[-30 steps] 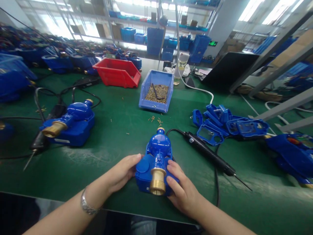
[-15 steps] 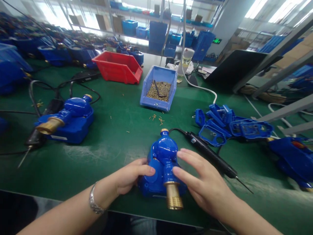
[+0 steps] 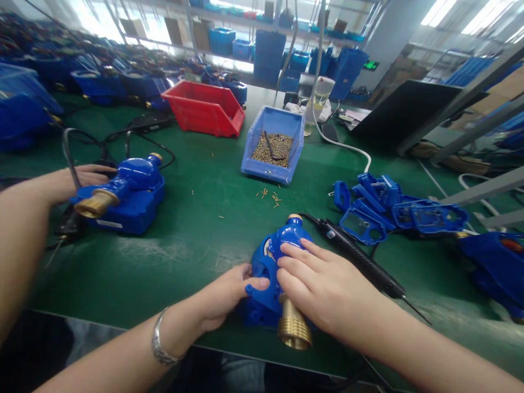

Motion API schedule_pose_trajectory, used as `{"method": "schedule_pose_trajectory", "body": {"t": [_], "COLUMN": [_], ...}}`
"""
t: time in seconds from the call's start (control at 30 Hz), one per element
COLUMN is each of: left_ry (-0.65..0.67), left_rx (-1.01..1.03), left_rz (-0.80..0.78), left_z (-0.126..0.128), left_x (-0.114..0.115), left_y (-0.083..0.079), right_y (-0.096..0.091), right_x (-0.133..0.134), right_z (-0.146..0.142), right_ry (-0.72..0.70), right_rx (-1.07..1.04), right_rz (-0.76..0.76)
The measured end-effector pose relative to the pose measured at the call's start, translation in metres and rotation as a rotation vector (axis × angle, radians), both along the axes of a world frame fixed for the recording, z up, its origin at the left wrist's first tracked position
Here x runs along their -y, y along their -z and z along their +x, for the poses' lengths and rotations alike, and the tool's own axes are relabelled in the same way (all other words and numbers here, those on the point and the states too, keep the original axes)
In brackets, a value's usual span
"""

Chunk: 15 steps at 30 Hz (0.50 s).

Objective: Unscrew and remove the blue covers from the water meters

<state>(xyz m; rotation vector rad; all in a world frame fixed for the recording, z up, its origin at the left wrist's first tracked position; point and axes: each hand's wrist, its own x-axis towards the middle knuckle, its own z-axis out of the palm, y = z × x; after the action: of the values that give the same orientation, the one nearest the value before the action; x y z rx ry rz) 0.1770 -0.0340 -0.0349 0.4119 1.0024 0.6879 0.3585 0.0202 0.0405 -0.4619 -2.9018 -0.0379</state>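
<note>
A blue water meter (image 3: 273,273) with a brass threaded end (image 3: 293,329) lies tilted on the green mat near the front edge. My left hand (image 3: 229,295) grips its left side, thumb on the blue housing. My right hand (image 3: 323,292) lies flat over its top and right side. A black electric screwdriver (image 3: 360,262) rests just right of the meter, its tip pointing right.
Another person's hand (image 3: 84,177) touches a second blue meter (image 3: 126,194) at the left. A blue bin of brass screws (image 3: 273,144) and a red bin (image 3: 200,114) stand behind. Blue plastic covers (image 3: 388,210) are piled at the right. Loose screws (image 3: 270,196) lie mid-table.
My right hand has come down onto the meter's top, and the meter has tipped onto its side. Another person's arm has come in at the left and reached the second meter.
</note>
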Motion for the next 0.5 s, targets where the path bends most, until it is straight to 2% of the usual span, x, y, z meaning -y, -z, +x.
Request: {"method": "schedule_pose_trajectory", "body": {"t": [0.17, 0.3, 0.37, 0.43, 0.47, 0.5], "left_ry": [0.059, 0.069, 0.045, 0.013, -0.001, -0.01], "left_rx": [0.045, 0.048, 0.071, 0.13, 0.156, 0.171], "left_rz": [0.03, -0.052, -0.07, -0.054, -0.043, -0.036], "left_z": [-0.008, -0.014, -0.017, -0.021, -0.024, -0.027], "left_x": [0.001, -0.004, -0.007, -0.011, -0.013, -0.015], "left_y": [0.004, 0.006, 0.007, 0.006, 0.006, 0.005], "right_y": [0.01, 0.012, 0.005, -0.002, -0.001, 0.003], "right_x": [-0.002, 0.0, -0.01, -0.033, -0.049, -0.067], "right_z": [-0.013, -0.022, -0.023, -0.023, -0.022, -0.022], "right_ry": [-0.035, -0.059, -0.083, -0.073, -0.015, 0.113], "right_rx": [0.045, 0.025, 0.027, 0.046, 0.064, 0.085], "right_rz": [-0.001, -0.003, -0.114, -0.318, -0.418, -0.48]}}
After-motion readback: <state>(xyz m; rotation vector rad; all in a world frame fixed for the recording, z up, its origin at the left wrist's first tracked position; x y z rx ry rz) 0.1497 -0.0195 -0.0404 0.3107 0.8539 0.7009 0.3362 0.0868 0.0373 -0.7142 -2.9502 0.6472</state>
